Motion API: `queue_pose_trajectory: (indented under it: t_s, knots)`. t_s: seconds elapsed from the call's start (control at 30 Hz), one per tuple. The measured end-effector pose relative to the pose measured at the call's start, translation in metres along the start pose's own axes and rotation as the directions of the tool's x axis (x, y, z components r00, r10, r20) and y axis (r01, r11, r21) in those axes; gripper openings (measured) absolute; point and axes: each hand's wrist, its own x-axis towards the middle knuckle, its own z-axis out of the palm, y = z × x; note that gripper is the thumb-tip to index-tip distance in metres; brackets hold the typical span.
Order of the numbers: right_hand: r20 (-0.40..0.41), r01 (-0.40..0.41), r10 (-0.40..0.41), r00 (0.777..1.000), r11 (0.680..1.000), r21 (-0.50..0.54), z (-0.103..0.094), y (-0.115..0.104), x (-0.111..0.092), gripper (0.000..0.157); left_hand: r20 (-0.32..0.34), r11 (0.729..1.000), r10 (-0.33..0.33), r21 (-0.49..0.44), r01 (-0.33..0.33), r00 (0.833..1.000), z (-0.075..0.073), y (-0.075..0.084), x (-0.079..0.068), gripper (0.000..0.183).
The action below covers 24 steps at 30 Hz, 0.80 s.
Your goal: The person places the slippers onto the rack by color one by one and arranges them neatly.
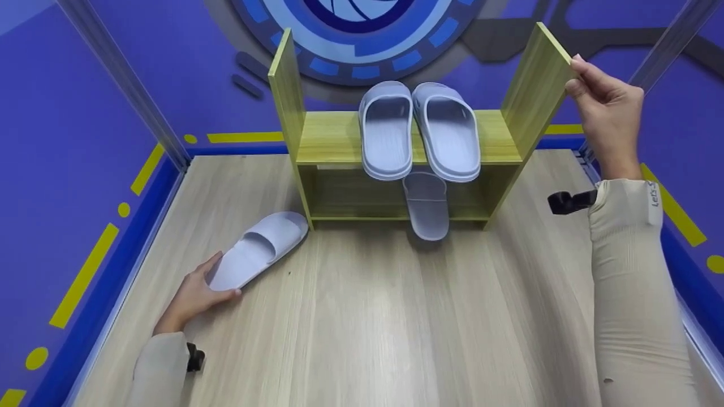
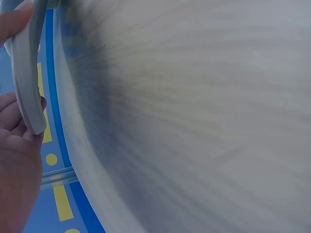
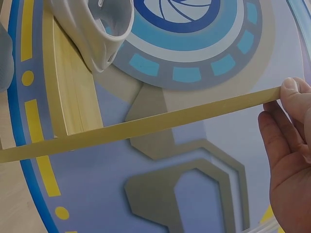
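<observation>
My left hand (image 1: 195,297) grips the near end of a light grey slipper (image 1: 246,257), thumb on one side and fingers on the other. That slipper's toe points at the left foot of a wooden shoe rack (image 1: 325,138). Up at the rack's right side panel, my right hand (image 1: 613,110) pinches the top front corner between thumb and fingers. A pair of grey clogs, the left clog (image 1: 387,133) and the right clog (image 1: 449,135), stands side by side on the upper shelf. Below them a darker grey slipper (image 1: 428,212) sticks out from the lower shelf.
The rack stands on a wood-patterned surface (image 1: 362,316) against a blue printed wall (image 1: 186,68). Metal corner posts rise at both sides. Blue walls with yellow marks line the left and right edges. A small black camera (image 1: 560,202) sits on the right wrist.
</observation>
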Motion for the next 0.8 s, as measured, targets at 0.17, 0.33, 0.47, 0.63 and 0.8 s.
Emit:
queue_pose_trajectory:
  t_s: [0.17, 0.33, 0.47, 0.63, 0.8]
  knots:
    - [-0.004, -0.004, 0.004, 1.000, 1.000, 0.002, 0.000, 0.000, 0.000, 0.031, 0.011, 1.000, -0.005, -0.012, 0.005, 1.000, 0.001, -0.003, -0.009, 0.106]
    - [-0.008, 0.003, -0.003, 1.000, 1.000, 0.007, 0.000, 0.001, 0.000, 0.031, 0.018, 1.000, -0.010, -0.016, 0.010, 1.000, 0.005, -0.005, -0.017, 0.105]
    - [-0.005, 0.004, -0.004, 1.000, 1.000, -0.011, 0.000, 0.001, 0.000, 0.032, 0.023, 0.999, -0.004, -0.034, 0.005, 1.000, 0.010, -0.004, -0.020, 0.105]
    - [-0.011, 0.001, -0.001, 1.000, 1.000, -0.005, -0.001, 0.001, 0.000, 0.032, 0.015, 0.999, 0.036, -0.037, -0.036, 0.999, 0.017, -0.001, -0.019, 0.104]
    - [-0.009, -0.003, 0.003, 1.000, 1.000, -0.022, -0.001, 0.000, 0.000, 0.032, 0.015, 0.998, 0.034, -0.046, -0.034, 0.999, 0.020, 0.001, -0.020, 0.104]
